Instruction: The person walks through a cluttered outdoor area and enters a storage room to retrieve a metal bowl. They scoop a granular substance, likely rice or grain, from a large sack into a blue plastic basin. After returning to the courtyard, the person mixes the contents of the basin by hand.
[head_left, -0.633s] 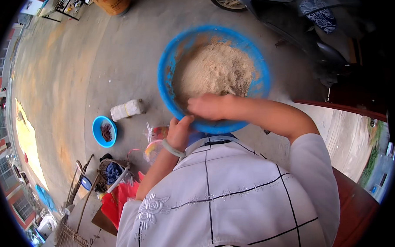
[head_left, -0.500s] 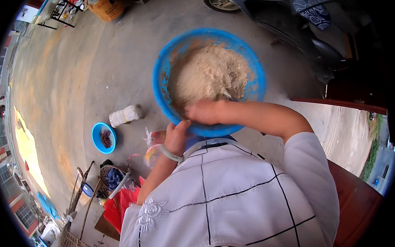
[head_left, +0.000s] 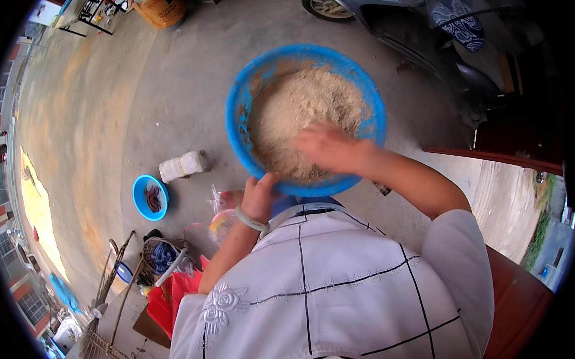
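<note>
A large round blue basin (head_left: 238, 140) is in front of me, holding a heap of pale tan, crumbly meal (head_left: 291, 106). Damp, darker bits stick to its inner wall. My left hand (head_left: 260, 192), with a pale bangle at the wrist, is closed on the near left rim, thumb on top. My right hand (head_left: 327, 145) reaches in over the near part of the meal. Motion smears its fingers, so their closing and any contents cannot be made out.
A small blue basin (head_left: 140, 210) with dark reddish pieces and a white bundle (head_left: 182, 165) sit on the floor at left. A basket (head_left: 157, 253) and rake (head_left: 106, 350) lie lower left. A scooter (head_left: 416, 55) stands far right, an orange bucket (head_left: 160, 10) far left.
My right hand has moved up and right from the basin's near left wall onto the meal. A small silvery thing that showed beside it is now hidden. The left hand keeps the rim.
</note>
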